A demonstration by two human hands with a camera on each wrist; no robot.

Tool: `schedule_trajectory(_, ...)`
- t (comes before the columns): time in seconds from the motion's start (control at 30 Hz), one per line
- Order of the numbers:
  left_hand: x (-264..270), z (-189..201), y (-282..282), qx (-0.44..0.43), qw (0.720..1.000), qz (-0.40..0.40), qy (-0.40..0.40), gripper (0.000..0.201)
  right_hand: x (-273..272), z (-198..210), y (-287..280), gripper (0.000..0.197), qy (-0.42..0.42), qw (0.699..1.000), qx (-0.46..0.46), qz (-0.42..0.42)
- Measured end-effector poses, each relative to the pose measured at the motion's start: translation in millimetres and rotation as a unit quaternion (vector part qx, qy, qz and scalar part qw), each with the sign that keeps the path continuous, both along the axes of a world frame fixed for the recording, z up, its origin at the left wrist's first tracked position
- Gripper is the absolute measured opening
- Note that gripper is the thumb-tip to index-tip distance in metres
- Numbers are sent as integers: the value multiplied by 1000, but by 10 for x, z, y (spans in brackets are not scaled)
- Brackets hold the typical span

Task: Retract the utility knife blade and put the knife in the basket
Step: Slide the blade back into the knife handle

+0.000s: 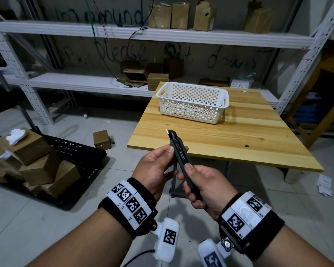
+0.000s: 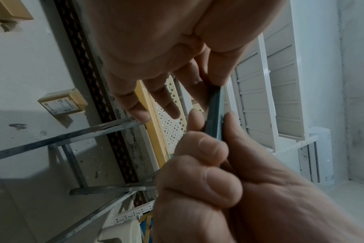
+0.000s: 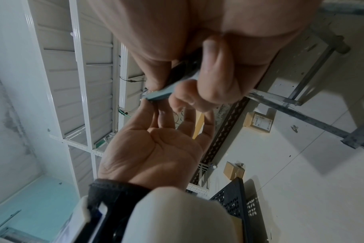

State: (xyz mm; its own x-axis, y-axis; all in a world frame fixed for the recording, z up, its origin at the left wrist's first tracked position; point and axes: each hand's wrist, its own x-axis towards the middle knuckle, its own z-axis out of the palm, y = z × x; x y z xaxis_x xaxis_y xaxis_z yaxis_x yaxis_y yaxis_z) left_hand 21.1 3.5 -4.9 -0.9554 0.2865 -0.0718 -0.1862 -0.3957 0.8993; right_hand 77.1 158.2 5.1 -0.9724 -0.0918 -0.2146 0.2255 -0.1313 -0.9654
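Note:
A dark green utility knife [image 1: 178,155] is held in the air between both hands, just in front of the table's near edge. A short silver blade tip [image 1: 167,131] sticks out of its far end, pointing toward the white perforated basket [image 1: 193,102] on the wooden table [image 1: 239,143]. My left hand [image 1: 171,151] pinches the knife's front part with the thumb on its side; the other fingers are stretched out. My right hand [image 1: 189,170] grips the rear handle with its thumb lying on top. In the wrist views the knife [image 2: 214,115] [image 3: 160,94] shows only edge-on between the fingers.
White metal shelving [image 1: 123,35] with cardboard boxes runs behind the table. A black crate [image 1: 81,151] with several cardboard boxes lies on the floor to the left, with a small box [image 1: 101,139] near it. A wooden frame [image 1: 316,112] stands to the right.

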Motion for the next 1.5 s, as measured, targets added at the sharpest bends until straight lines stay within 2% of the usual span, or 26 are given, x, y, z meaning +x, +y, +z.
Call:
schedule_trajectory(0.3, -19, -32, 18, -3, 1000, 1, -11, 29, 11, -5, 15, 35, 1, 1000, 3, 1)
schedule_trajectory(0.67, -14, -15, 14, 1, 1000, -1, -11, 24, 7, 3, 6, 31, -4, 1000, -1, 1)
schedule_trajectory(1.0, -25, -28, 1, 0, 1000, 5, -14, 35, 16, 12, -7, 32, -1, 1000, 8, 2)
schedule_trajectory(1.2, -10, -15, 0, 4, 1000, 2, -13, 25, 11, -4, -22, 30, -4, 1000, 4, -1)
schedule_trajectory(1.5, -11, -16, -1, 3, 1000, -1, -12, 25, 19, 18, -11, 30, -6, 1000, 4, 3)
